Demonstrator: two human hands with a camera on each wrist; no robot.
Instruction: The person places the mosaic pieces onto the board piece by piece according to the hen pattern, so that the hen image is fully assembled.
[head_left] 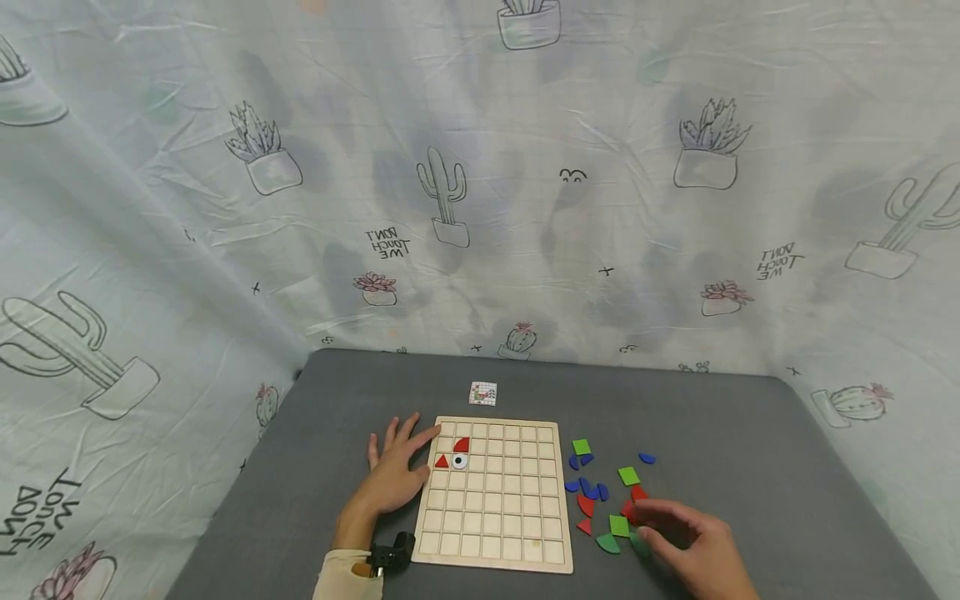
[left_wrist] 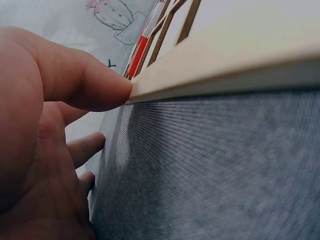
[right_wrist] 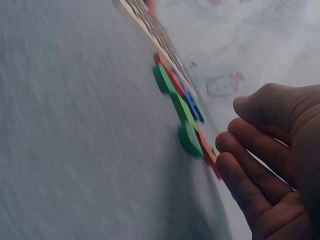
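My left hand [head_left: 392,477] lies at the left edge of a wooden grid board [head_left: 495,502], fingers spread, with the thumb and index finger touching its side. In the left wrist view the thumb tip meets the board's rim [left_wrist: 200,75]. Set in the board's upper left squares are a red triangle [head_left: 442,461], a red quarter-circle [head_left: 462,445] and a white eye piece [head_left: 460,461]. My right hand [head_left: 693,542], fingers loosely bent, hovers by the loose pieces, nearest a red piece [head_left: 628,510] and a dark green piece [head_left: 639,543]. Nothing shows between its fingers in the right wrist view.
Right of the board lie light green squares [head_left: 618,526], several blue pieces [head_left: 585,483], more red pieces [head_left: 585,505] and a green quarter-circle [head_left: 608,544]. A small picture card [head_left: 483,393] sits beyond the board on the grey table [head_left: 675,408]. Patterned cloth [head_left: 510,208] hangs behind.
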